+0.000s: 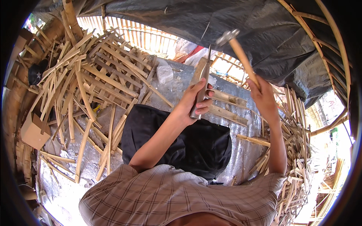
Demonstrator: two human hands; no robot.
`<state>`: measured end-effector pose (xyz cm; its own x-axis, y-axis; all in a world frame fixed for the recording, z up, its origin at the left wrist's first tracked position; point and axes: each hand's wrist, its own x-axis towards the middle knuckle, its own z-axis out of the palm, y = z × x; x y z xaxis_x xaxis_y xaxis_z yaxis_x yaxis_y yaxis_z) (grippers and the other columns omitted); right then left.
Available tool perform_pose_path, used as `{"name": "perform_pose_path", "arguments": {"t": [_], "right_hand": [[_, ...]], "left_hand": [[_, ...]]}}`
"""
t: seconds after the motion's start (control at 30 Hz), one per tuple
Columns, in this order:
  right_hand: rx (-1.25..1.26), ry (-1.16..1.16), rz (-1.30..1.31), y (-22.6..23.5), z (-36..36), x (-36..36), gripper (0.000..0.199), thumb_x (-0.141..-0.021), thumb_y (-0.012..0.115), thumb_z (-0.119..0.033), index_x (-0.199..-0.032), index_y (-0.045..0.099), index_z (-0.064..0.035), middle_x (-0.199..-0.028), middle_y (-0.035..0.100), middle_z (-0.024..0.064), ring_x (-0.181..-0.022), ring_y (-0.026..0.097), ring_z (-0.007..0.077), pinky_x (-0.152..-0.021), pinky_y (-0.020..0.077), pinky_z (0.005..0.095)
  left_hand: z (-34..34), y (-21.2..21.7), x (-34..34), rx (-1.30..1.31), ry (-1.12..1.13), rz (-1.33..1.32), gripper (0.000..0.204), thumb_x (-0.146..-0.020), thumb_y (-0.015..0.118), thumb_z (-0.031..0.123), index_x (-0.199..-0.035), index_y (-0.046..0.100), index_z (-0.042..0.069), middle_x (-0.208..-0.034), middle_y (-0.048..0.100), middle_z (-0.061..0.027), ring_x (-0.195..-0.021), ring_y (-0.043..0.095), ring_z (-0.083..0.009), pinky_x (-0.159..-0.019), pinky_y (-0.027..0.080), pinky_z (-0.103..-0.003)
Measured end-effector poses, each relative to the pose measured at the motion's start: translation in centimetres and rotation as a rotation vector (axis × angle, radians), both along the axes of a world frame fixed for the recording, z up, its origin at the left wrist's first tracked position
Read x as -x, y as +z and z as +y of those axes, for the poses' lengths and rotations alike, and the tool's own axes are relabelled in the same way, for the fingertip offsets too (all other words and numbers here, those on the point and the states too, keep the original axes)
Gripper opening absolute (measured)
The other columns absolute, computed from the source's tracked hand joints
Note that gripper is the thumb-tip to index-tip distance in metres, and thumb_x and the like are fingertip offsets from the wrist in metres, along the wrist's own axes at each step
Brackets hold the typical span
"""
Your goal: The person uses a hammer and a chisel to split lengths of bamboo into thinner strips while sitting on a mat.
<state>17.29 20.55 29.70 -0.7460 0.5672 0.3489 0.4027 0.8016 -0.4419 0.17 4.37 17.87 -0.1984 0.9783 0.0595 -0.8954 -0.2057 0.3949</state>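
Observation:
My left hand is wrapped round the metal handle of a long knife, whose narrow blade points up and away from me. Close beside the blade, a pale bamboo piece shows; whether they touch, I cannot tell. Up to the right, my right hand grips the wooden handle of a hammer. The hammer's metal head is raised near the knife's tip, apart from it and slightly blurred. Black cloth covers my lap below both hands.
Split bamboo strips lie heaped at the left, with more strips piled at the right. A cardboard box sits far left. Bamboo pieces rest on the silvery sheet. Black tarp hangs ahead.

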Motion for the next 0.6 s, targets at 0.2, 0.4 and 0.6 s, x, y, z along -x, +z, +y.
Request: {"name": "perform_pose_path", "arguments": {"t": [0.2, 0.4, 0.6], "right_hand": [[-0.131, -0.121, 0.232, 0.0, -1.8, 0.8, 0.022, -0.104, 0.058, -0.018, -0.103, 0.058, 0.0034, -0.064, 0.055, 0.0191, -0.051, 0.055, 0.0291, -0.051, 0.0407, 0.0396], [-0.132, -0.019, -0.12, 0.3, -2.5, -0.5, 0.026, -0.101, 0.063, -0.024, -0.099, 0.062, 0.0019, -0.073, 0.06, 0.0241, -0.069, 0.059, 0.0465, -0.061, 0.0432, 0.0494], [-0.084, -0.112, 0.01, 1.7, -3.5, -0.7, 0.028, -0.101, 0.063, -0.025, -0.095, 0.059, 0.0014, -0.071, 0.058, 0.0256, -0.067, 0.055, 0.0482, -0.059, 0.0404, 0.05]], "left_hand": [[0.3, 0.3, -0.5, 0.033, -0.043, 0.019, 0.018, -0.103, 0.059, 0.022, -0.103, 0.055, 0.004, -0.096, 0.065, -0.01, -0.045, 0.035, 0.0003, -0.033, 0.029, -0.015], [-0.2, 0.5, -0.9, 0.081, -0.168, 0.159, 0.01, -0.095, 0.064, 0.001, -0.102, 0.057, 0.005, -0.109, 0.068, -0.0171, -0.047, 0.037, 0.0015, -0.034, 0.029, -0.015], [-0.1, 1.1, -1.3, 0.066, -0.155, 0.17, 0.017, -0.09, 0.061, -0.007, -0.104, 0.057, 0.003, -0.122, 0.067, -0.0237, -0.048, 0.039, 0.0017, -0.035, 0.031, -0.014]]}}
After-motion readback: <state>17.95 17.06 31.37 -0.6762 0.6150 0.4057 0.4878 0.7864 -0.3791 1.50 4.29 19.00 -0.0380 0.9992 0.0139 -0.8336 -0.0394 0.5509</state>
